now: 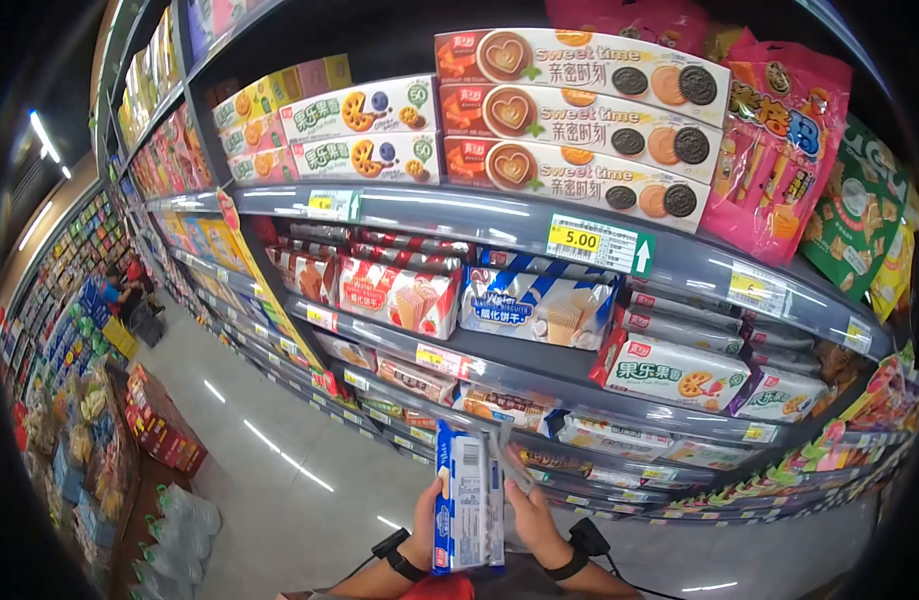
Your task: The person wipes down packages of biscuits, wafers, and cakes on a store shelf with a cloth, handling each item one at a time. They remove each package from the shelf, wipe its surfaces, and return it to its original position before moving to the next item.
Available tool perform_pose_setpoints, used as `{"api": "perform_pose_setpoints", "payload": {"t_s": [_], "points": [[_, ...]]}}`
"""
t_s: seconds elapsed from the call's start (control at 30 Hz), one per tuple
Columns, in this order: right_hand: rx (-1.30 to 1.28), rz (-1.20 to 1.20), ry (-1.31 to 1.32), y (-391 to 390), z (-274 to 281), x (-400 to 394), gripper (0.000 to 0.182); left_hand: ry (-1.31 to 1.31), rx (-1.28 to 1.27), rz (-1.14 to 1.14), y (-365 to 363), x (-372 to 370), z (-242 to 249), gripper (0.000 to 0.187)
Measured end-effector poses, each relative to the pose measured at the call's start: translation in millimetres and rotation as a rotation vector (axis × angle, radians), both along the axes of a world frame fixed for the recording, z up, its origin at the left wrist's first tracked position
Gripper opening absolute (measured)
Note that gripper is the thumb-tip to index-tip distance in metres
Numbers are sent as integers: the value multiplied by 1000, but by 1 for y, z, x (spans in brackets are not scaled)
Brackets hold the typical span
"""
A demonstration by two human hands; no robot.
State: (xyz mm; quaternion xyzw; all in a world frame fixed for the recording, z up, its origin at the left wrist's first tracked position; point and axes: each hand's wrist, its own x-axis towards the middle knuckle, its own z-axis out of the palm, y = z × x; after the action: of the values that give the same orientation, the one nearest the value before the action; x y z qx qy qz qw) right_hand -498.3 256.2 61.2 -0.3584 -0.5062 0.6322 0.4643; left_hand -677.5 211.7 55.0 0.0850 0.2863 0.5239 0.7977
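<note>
Two wafer packets are held upright in front of my body at the bottom centre. My left hand (422,522) is closed on the left edge of the blue and white packet (470,500), whose printed back faces me. On the other side, my right hand (536,525) presses against a silvery grey packet (507,465) beside the blue one; its far part is blurred. On the shelf ahead lie a blue and white wafer packet (538,303) and a red and white one (398,297).
Shelves (500,355) of biscuit boxes and bags curve across the front and right. On the left, plastic bottles (180,530) and red boxes (162,420) line the grey floor (270,450). Far back left, people (130,290) are low down near the opposite shelves.
</note>
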Motion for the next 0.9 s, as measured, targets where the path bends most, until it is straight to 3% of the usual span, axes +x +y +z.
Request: {"api": "perform_pose_setpoints", "payload": {"t_s": [0.23, 0.37, 0.4, 0.47, 0.57, 0.6, 0.7, 0.77, 0.8, 0.83, 0.87, 0.9], "points": [[-10, 164, -164, -34, -16, -16, 47, 87, 2, 238, 9, -28, 7, 73], [-365, 75, 4, -35, -47, -16, 43, 151, 68, 404, 15, -60, -10, 70], [-697, -56, 161, -33, -45, -23, 40, 162, 89, 431, 14, -64, -8, 69], [-704, -73, 242, -32, -47, -42, 40, 124, 120, 496, 15, -78, -21, 64], [-622, -6, 224, -15, -54, -66, 42, 328, 222, 714, 27, -94, -59, 60], [-617, 17, 167, -7, -48, -71, 43, 199, 248, 693, 28, -103, -58, 62], [-623, 68, 9, 6, -34, -87, 45, 906, 322, 930, 43, -113, -68, 66], [-651, 78, -75, 3, -19, -101, 46, 884, 224, 901, 41, -127, -44, 69], [-583, 91, 73, 11, 6, -103, 46, 864, 215, 898, 41, -134, -36, 69], [-447, 6, -138, 21, -19, -92, 44, 836, 207, 908, 43, -140, -33, 68], [-357, -126, -220, 26, 48, -90, 43, 808, 169, 889, 40, -153, -48, 69], [-256, -281, -199, 30, 60, -78, 38, 798, 201, 862, 39, -163, -52, 70]]}}
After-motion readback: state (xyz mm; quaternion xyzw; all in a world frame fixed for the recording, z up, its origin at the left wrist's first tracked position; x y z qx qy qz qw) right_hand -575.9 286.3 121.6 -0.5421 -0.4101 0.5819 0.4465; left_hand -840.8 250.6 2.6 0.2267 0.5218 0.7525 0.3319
